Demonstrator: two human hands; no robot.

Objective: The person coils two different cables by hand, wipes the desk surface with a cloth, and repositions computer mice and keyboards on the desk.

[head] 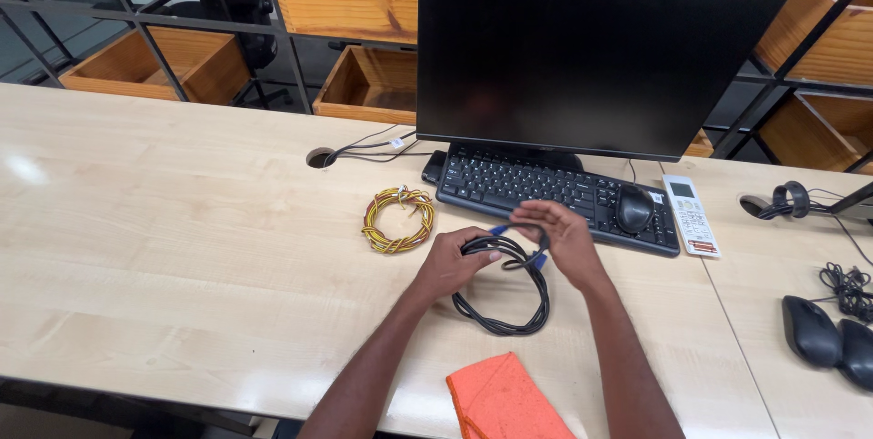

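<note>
Orange cloth [503,400] near; both hands' grip on blk cable coil [506,298]

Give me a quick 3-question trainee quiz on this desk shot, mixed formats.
1. Multiple choice: what do both hands hold? A) a coiled black cable B) a computer mouse C) a remote control
2. True or false: the yellow-and-brown wire coil lies on the desk, apart from the hands.
3. Short answer: what lies at the desk's near edge, just below the black cable?

Key
1. A. The left hand and right hand grip the coiled black cable, which has blue connectors.
2. True. The yellow-and-brown wire coil lies alone, left of the keyboard.
3. An orange cloth.
</note>
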